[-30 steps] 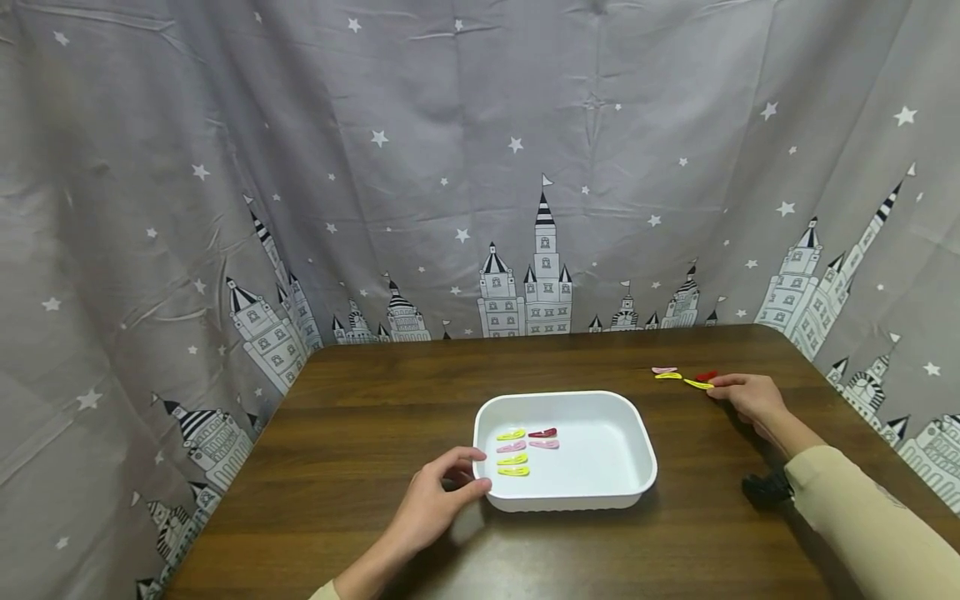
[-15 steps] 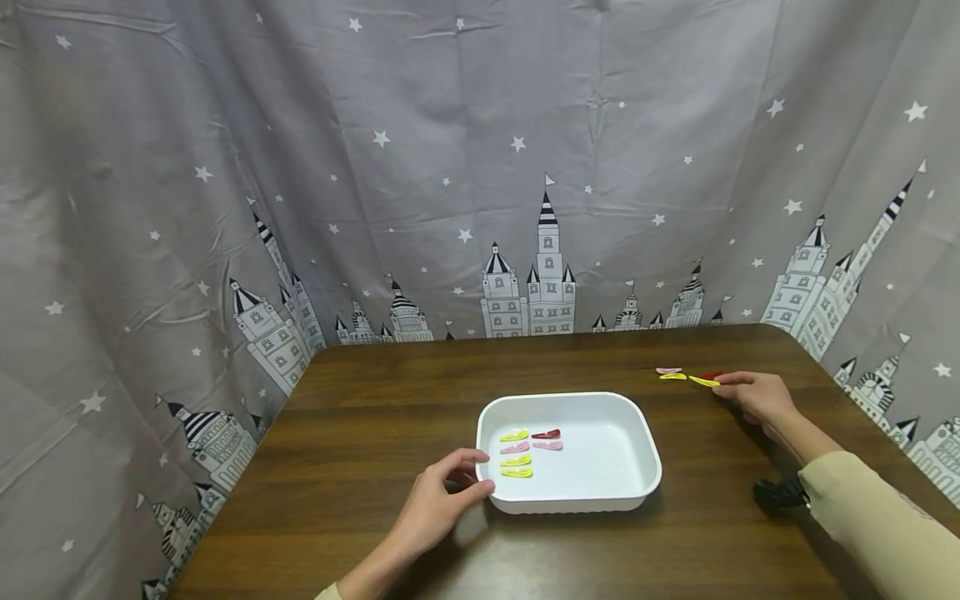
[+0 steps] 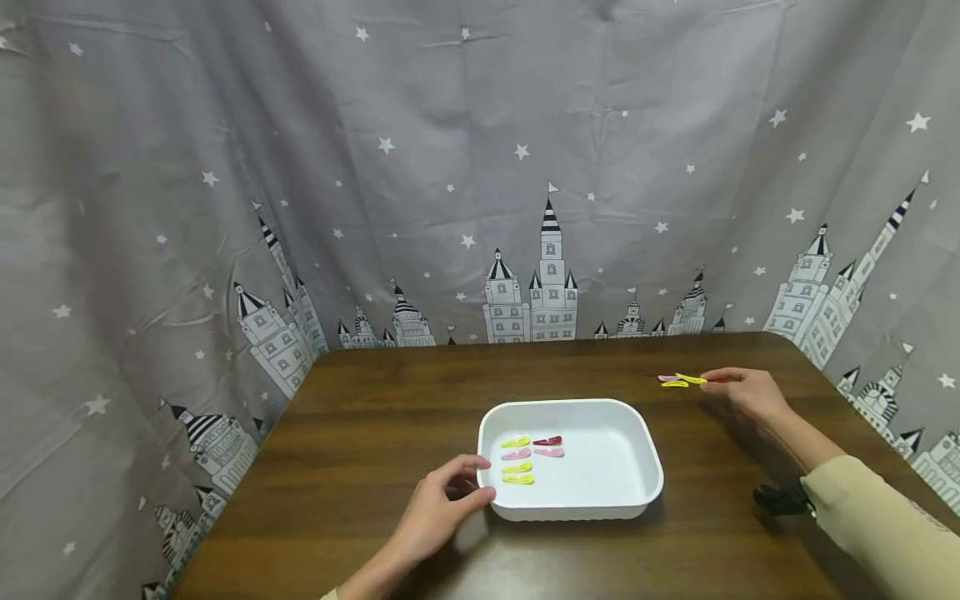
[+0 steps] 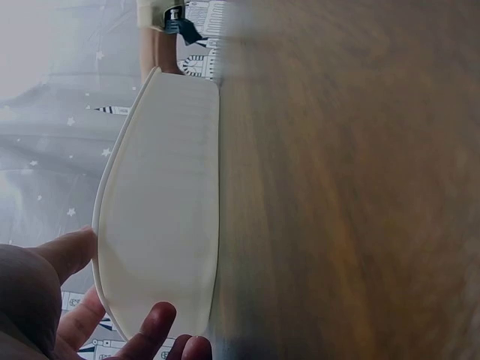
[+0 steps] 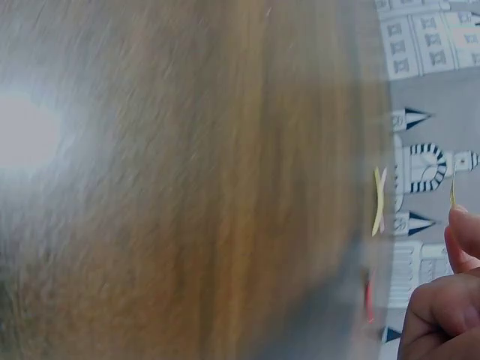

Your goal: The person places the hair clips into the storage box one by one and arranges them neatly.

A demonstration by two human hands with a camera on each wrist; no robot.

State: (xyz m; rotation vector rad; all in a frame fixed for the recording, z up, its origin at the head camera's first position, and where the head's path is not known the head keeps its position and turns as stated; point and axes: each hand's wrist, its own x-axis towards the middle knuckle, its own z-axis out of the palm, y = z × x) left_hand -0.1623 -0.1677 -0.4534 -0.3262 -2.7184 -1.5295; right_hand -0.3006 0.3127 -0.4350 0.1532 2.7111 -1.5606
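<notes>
While left hand (image 3: 441, 503) holds smooth round-cornered white tray (image 3: 600, 467), right hand (image 3: 752, 395) pinches slim yellow clip (image 3: 691, 379).

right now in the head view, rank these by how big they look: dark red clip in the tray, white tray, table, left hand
Largest to smallest:
1. table
2. white tray
3. left hand
4. dark red clip

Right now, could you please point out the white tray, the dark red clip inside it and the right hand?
White tray (image 3: 603, 468): head view, bare floor.
Dark red clip (image 3: 547, 441): head view, its middle.
Right hand (image 3: 752, 394): head view, its middle.
</notes>
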